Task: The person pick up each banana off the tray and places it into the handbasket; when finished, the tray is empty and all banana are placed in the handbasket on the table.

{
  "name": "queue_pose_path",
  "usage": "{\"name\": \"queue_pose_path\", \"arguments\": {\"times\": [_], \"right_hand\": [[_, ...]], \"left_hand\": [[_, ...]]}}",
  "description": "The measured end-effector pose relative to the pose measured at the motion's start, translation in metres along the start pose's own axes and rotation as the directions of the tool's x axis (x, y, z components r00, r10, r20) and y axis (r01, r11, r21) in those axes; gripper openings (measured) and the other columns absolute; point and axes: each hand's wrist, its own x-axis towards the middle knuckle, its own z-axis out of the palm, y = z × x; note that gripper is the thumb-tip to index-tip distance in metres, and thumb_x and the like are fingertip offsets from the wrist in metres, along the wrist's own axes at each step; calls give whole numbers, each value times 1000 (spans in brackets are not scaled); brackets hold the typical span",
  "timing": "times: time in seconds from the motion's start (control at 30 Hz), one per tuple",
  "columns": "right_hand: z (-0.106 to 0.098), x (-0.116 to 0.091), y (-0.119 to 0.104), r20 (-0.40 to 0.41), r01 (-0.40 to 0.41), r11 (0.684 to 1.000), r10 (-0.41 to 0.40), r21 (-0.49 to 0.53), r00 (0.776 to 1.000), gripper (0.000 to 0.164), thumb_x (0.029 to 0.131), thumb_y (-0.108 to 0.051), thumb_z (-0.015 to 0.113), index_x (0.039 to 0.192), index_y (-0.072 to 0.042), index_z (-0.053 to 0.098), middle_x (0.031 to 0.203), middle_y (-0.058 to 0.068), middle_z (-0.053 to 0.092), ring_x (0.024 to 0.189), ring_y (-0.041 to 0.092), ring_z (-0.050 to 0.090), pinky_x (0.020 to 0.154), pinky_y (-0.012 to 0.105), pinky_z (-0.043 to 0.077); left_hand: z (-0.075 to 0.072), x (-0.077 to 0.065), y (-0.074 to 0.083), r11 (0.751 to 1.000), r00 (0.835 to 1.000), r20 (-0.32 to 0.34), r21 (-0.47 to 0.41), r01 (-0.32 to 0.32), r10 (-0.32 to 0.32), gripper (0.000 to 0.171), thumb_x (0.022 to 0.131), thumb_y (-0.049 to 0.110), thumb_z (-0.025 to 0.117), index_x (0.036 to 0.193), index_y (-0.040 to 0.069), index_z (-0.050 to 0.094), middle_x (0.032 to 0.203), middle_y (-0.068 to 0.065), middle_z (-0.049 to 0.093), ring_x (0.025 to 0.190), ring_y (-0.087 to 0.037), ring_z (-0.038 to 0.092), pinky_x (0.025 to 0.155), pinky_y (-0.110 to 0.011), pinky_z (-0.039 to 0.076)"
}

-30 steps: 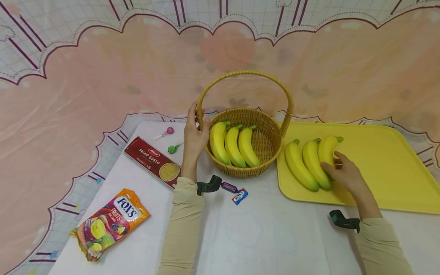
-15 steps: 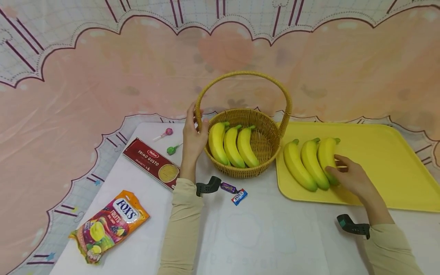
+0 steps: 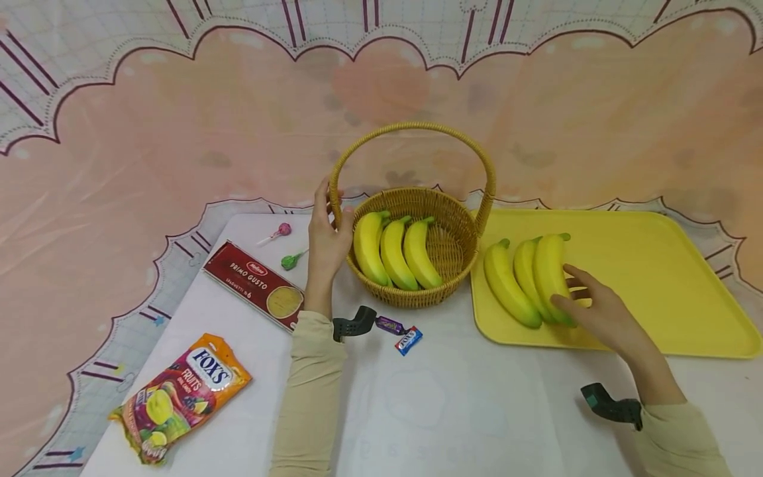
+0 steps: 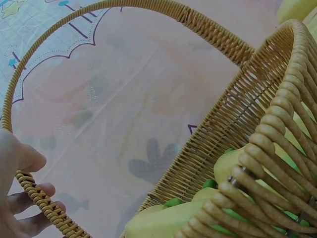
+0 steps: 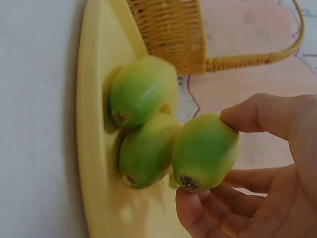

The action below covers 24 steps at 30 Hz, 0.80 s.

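Holding one side of the handle [image 3: 411, 125] in the head view, the left hand [image 3: 328, 246] stands at the left of a wicker basket [image 3: 414, 301], with thumb and fingers bent round the woven cane. Three bananas [image 3: 395, 255] lie side by side in the basket, stems toward the far rim, filling its left part. To the right, a yellow tray [image 3: 644, 278] lies on the white table [image 3: 447, 414], and the right hand [image 3: 602, 311] pinches the rightmost banana [image 3: 550, 275] there, its thumb and fingers near the lower half. That banana overlaps the middle banana [image 3: 525, 268] beside it, while the left banana [image 3: 509, 285] lies nearest the basket. A purple sweet [image 3: 390, 325] and a small Fox's sweet [image 3: 408, 340] sit just in front of the basket. Left of the left forearm are a red spaghetti pack [image 3: 253, 281], a pink lollipop [image 3: 284, 229], a green lollipop [image 3: 290, 261] and an orange Fox's bag [image 3: 181, 397].

In the left wrist view, the thumb lies across the handle and the fingertips show past its other edge; yellow and green banana ends show behind the basket's weave.

In the right wrist view, thumb and fingers grip opposite sides of the rightmost banana near its green tip. Whether it fully clears the tray is hard to tell from this angle.
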Motion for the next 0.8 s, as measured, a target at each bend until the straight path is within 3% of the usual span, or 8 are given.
{"name": "queue_pose_path", "arguments": {"times": [0.1,0.3,0.37,0.53,0.8], "right_hand": [[1,-5,-6,-5,39,999,-39,-23,999,77,95,-43,51,150,0,17,138,28,39,118,44,43,83,50,47],[4,-15,-16,2,99,994,-99,-37,995,74,94,-40,54,147,3,24,134,25,43,111,39,48,73,26,50],[6,-17,-20,0,121,992,-121,-40,993,73,93,-38,56,147,2,27,133,24,45,110,37,49,71,22,48],[11,-22,-32,-10,208,977,-209,-35,978,68,92,-33,59,145,0,31,132,18,47,110,31,49,73,20,47],[22,-25,-55,11,293,955,-293,-37,956,65,91,-29,62,144,-2,36,123,11,53,105,26,53,76,23,49]], "left_hand": [[-1,-2,2,1000,1000,0,0,2,-2,56,93,2,49,145,4,29,130,-24,50,121,-39,48,99,-51,43],[-1,-2,3,1000,1000,15,-1,19,-19,56,94,4,50,146,7,30,131,-22,49,121,-38,48,98,-50,43],[0,1,-8,1000,1000,11,4,14,-14,56,94,6,51,146,12,30,131,-19,50,121,-35,49,98,-48,44],[4,9,-37,1000,1000,-3,24,-14,14,58,94,12,52,147,21,29,131,-12,51,121,-29,50,98,-45,45],[3,9,-37,1000,1000,10,18,8,-8,59,95,15,52,148,24,27,134,-11,50,122,-28,48,100,-46,43]]}}
